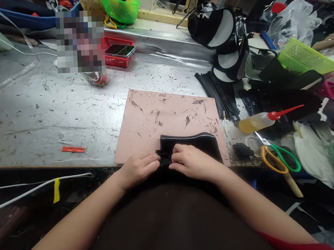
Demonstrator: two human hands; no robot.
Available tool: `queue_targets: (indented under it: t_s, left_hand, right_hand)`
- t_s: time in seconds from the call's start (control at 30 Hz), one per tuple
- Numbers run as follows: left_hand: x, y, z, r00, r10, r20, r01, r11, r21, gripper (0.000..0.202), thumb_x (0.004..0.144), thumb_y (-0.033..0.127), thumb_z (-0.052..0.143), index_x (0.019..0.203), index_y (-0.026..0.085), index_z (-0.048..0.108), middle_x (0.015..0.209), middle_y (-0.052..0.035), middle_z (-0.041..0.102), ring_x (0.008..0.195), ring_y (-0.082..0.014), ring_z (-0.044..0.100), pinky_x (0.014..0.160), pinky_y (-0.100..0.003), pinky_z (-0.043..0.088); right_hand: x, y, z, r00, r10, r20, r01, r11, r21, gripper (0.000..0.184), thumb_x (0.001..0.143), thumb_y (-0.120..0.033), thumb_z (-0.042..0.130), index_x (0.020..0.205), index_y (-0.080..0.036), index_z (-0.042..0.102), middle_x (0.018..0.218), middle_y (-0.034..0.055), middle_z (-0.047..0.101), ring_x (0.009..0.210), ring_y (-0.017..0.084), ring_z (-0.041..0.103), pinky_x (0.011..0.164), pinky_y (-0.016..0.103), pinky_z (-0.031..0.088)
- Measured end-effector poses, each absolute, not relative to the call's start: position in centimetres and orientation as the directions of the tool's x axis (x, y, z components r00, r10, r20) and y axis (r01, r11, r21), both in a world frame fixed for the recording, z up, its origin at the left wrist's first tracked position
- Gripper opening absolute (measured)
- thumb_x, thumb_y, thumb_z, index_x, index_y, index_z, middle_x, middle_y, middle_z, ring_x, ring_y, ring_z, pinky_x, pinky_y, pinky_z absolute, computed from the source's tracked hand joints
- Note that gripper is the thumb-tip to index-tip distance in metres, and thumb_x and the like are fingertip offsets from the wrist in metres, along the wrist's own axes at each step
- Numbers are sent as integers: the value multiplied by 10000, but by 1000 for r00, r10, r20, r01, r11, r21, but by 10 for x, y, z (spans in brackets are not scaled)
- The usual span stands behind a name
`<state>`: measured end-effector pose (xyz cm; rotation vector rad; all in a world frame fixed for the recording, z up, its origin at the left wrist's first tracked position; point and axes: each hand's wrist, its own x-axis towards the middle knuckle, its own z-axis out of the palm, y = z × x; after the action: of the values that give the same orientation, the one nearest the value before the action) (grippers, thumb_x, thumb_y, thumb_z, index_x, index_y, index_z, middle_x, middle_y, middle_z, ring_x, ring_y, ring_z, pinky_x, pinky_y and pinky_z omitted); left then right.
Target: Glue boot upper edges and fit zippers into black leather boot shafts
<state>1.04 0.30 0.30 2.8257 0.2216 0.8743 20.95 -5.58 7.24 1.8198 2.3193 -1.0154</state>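
A black leather piece (195, 142) lies at the near edge of a pink cutting mat (161, 118). My left hand (139, 168) is closed, its fingertips pinching the piece's left edge. My right hand (192, 160) is closed too, with its fingers pressed down on the piece's near edge, right beside the left hand. The two hands almost touch over the leather. What sits between the fingertips is too small to make out.
A glue bottle with a red nozzle (262, 120) and scissors with orange and green handles (277, 157) lie to the right. Black strips (221, 93), stacked black and white parts (224, 37), a red tray with a phone (119, 53), a glass jar (98, 78), a green basket (120, 7).
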Motion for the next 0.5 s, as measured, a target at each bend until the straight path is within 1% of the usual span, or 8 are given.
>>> queue_targets:
  t_s: [0.13, 0.2, 0.27, 0.37, 0.5]
  left_hand:
    - [16, 8, 6, 860, 84, 503, 27, -993, 119, 91, 840, 112, 429, 821, 160, 504, 800, -20, 648, 721, -133, 567, 601, -237, 463]
    - [19, 11, 8, 869, 59, 491, 0, -993, 119, 115, 850, 104, 398, 826, 154, 500, 761, -16, 645, 700, -131, 568, 584, -238, 458]
    - [18, 14, 8, 866, 62, 497, -11, -990, 142, 122, 852, 97, 386, 840, 145, 497, 756, -18, 648, 702, -133, 572, 587, -243, 462]
    - [11, 16, 7, 854, 87, 513, 4, -987, 160, 108, 846, 91, 409, 854, 142, 505, 772, -13, 658, 741, -136, 585, 630, -251, 478]
    - [0, 12, 2, 844, 97, 528, 32, -991, 130, 94, 832, 95, 460, 872, 143, 531, 835, -16, 674, 803, -140, 600, 696, -261, 495]
  right_hand:
    - [211, -56, 73, -329, 860, -391, 857, 98, -505, 207, 840, -319, 509, 736, -183, 626, 854, 19, 516, 752, 126, 504, 685, 262, 388]
    - [211, -57, 74, -319, 862, -394, 853, 80, -516, 215, 840, -317, 505, 723, -181, 624, 857, 18, 514, 738, 120, 509, 674, 249, 397]
    - [209, -56, 74, -289, 863, -414, 861, 46, -507, 232, 844, -314, 490, 709, -179, 622, 862, 17, 516, 715, 111, 516, 659, 236, 404]
    - [204, -55, 73, -225, 862, -454, 897, 1, -442, 261, 849, -310, 467, 689, -173, 621, 871, 20, 531, 685, 106, 530, 632, 224, 410]
    - [196, -52, 70, -159, 865, -476, 951, 5, -310, 258, 853, -307, 439, 766, -169, 639, 878, 37, 553, 668, 125, 557, 589, 233, 410]
